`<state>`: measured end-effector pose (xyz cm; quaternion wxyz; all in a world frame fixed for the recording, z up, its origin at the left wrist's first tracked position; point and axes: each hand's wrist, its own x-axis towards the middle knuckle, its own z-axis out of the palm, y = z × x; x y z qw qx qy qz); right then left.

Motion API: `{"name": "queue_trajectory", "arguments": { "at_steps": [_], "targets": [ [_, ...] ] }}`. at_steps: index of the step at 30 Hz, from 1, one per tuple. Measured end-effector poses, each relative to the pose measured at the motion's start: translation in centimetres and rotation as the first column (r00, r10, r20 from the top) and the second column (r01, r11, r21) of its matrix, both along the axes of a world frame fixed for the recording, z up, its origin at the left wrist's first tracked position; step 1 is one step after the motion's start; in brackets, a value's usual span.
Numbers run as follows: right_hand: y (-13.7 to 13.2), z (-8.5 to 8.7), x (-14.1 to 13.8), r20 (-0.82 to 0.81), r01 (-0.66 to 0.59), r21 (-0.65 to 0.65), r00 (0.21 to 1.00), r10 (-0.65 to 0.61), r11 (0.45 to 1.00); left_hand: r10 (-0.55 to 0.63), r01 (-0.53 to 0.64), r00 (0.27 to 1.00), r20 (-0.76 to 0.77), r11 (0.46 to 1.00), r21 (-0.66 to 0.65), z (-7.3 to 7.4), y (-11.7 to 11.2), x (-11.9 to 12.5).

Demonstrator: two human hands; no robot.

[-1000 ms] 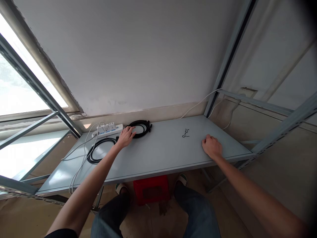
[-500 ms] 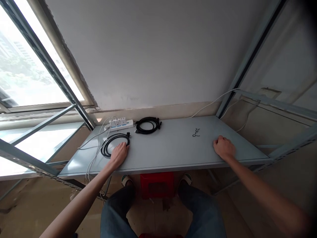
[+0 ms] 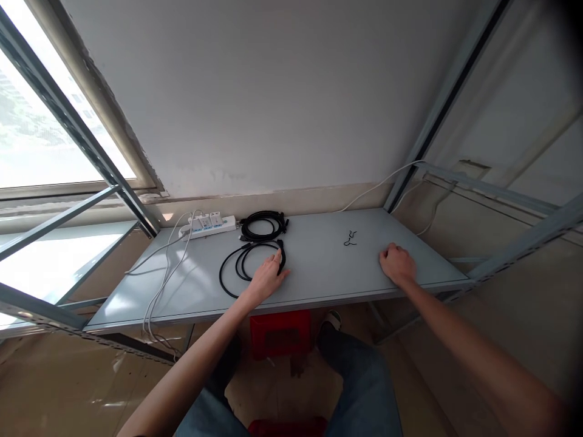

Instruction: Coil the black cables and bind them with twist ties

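My left hand point(image 3: 266, 278) is at the right side of a loosely coiled black cable point(image 3: 221, 276) on the grey shelf. Its index finger and thumb lie either side of the cable, near the plug end; the other fingers are hidden beneath the hand. Just behind this coil, partly touching it, lies a second, tighter black cable coil point(image 3: 248, 228). My right hand point(image 3: 398, 263) rests curled on the right part of the shelf with nothing visible in it. To its left are thin black twist ties point(image 3: 350, 238).
A white power strip point(image 3: 214, 226) with plugs and white cords sits at the back left of the shelf point(image 3: 319, 267). Metal uprights point(image 3: 132, 203) frame both ends, and a wall stands behind. A red stool point(image 3: 280, 334) is under the front edge.
My left hand has moved right, dragging the front cable coil along; its loops have spread and now lie in front of the rear coil. My right hand stays in place, while the view has shifted slightly.
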<state>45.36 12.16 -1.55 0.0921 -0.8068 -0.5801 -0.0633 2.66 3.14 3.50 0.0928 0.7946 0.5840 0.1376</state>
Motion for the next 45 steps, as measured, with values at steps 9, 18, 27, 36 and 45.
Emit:
{"name": "queue_trajectory", "arguments": {
  "at_steps": [9, 18, 27, 36, 45],
  "targets": [
    [-0.1, 0.0, -0.2, -0.014, 0.007, 0.014, 1.0, -0.007, 1.0, -0.242, 0.251, 0.959, -0.147, 0.967, 0.043, -0.2, -3.9, -7.9],
    [0.2, -0.4, 0.1, -0.015, 0.0, 0.019, 1.0, 0.0, 1.0, -0.329, 0.413, 0.856, -0.399, 0.899, 0.143, -2.0, -5.3, -6.5],
    [-0.6, -0.4, 0.0, 0.024, -0.024, 0.057, 0.999, 0.023, 0.998, -0.338, 0.392, 0.901, -0.271, 0.902, 0.178, -2.0, -2.4, -4.2],
    [-3.3, 1.3, -4.5, 0.058, -0.204, 0.196, 0.979, 0.196, 0.959, 0.403, -0.407, 0.913, 0.061, 0.891, 0.203, -3.6, -0.8, -10.5],
    [-5.0, 1.4, -23.3, -0.286, -0.599, 0.137, 0.739, 0.61, 0.789, 0.107, -0.093, 0.989, -0.106, 0.987, 0.133, -4.3, 1.5, -7.1]
  ]
}}
